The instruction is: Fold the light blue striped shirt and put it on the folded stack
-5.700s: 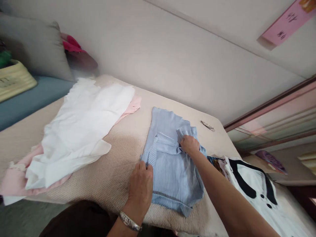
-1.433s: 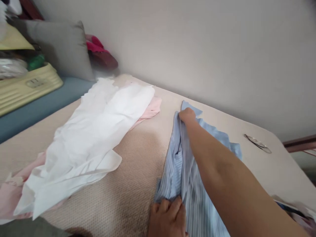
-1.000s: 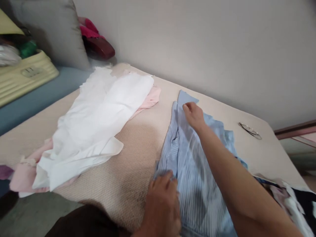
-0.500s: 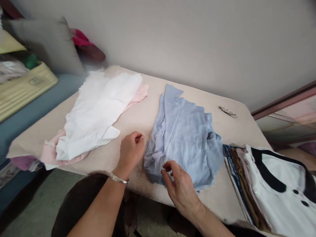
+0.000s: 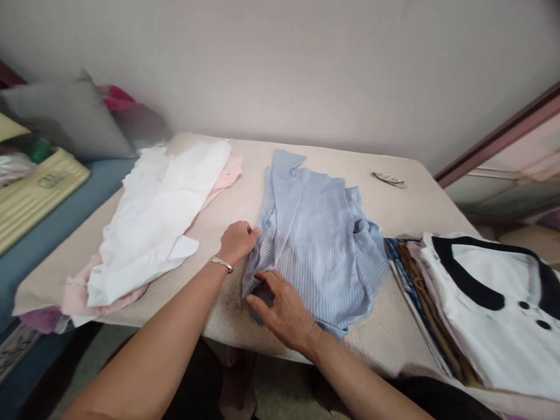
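Blue shirt [image 5: 319, 245], near edge under both grips

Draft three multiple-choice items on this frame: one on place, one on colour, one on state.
1. Where do the glasses lie?
A. on the far side of the table, right of the blue striped garment
B. on the white garment
C. on the grey cushion

2. What colour is the trim on the top garment of the stack at right?
A. red
B. black
C. green

3. What is the left hand doing?
A. holding the glasses
B. resting on the stack
C. touching the left edge of the blue striped garment

Key: 1 A, they sit on the bare table near the wall, beyond the blue striped garment. 2 B, the stack is topped by white cloth with a black band and buttons. 3 C, the left hand meets the garment's edge, while the right hand is at its near corner.
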`<action>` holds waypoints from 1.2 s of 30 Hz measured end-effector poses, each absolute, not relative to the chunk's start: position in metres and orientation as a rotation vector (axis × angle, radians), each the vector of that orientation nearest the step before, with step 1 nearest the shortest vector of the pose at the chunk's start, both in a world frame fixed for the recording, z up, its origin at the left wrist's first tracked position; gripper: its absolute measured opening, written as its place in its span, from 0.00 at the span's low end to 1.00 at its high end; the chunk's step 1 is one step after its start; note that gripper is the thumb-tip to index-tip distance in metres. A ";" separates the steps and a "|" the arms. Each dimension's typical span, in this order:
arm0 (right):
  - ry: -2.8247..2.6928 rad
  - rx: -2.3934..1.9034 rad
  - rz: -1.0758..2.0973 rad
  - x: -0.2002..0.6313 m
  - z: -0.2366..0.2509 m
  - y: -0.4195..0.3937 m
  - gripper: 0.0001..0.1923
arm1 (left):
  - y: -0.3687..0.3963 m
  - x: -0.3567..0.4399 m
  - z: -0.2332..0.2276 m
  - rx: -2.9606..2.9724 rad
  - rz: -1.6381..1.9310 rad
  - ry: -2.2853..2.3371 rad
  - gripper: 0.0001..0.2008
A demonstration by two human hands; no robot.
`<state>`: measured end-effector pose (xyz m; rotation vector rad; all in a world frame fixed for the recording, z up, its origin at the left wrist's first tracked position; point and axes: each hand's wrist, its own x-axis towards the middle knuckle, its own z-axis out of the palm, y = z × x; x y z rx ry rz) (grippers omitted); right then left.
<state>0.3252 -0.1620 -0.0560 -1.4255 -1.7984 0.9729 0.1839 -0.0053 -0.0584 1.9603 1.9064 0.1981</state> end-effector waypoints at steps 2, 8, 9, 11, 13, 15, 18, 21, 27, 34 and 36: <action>-1.812 -1.389 1.011 0.324 -0.057 -0.164 0.17 | -0.003 0.183 -0.062 1.915 0.199 1.862 0.19; -1.872 -1.292 1.080 0.316 -0.066 -0.170 0.37 | 0.001 0.182 -0.067 1.864 0.204 1.852 0.13; -1.893 -1.284 1.070 0.314 -0.067 -0.170 0.39 | 0.000 0.182 -0.067 1.869 0.207 1.853 0.13; -1.932 -1.278 1.043 0.310 -0.068 -0.171 0.39 | -0.001 0.182 -0.066 1.886 0.207 1.864 0.13; -1.969 -1.305 1.006 0.306 -0.068 -0.171 0.37 | -0.003 0.183 -0.066 1.910 0.202 1.879 0.12; -2.019 -1.345 0.967 0.304 -0.068 -0.173 0.36 | -0.004 0.184 -0.066 1.938 0.202 1.879 0.12; -2.095 -1.385 0.906 0.300 -0.070 -0.176 0.34 | -0.005 0.186 -0.066 1.953 0.193 1.872 0.12; -2.063 -1.383 0.870 0.299 -0.075 -0.179 0.35 | -0.005 0.186 -0.059 1.926 0.155 1.880 0.11; -1.654 -1.441 1.025 0.303 -0.079 -0.171 0.16 | -0.018 0.163 -0.016 2.026 0.061 1.581 0.10; -1.484 -1.413 1.204 0.304 -0.071 -0.168 0.08 | -0.045 0.147 -0.004 2.015 -0.232 0.937 0.05; -1.514 -1.413 1.184 0.303 -0.072 -0.170 0.06 | -0.047 0.148 -0.008 1.936 -0.279 0.913 0.04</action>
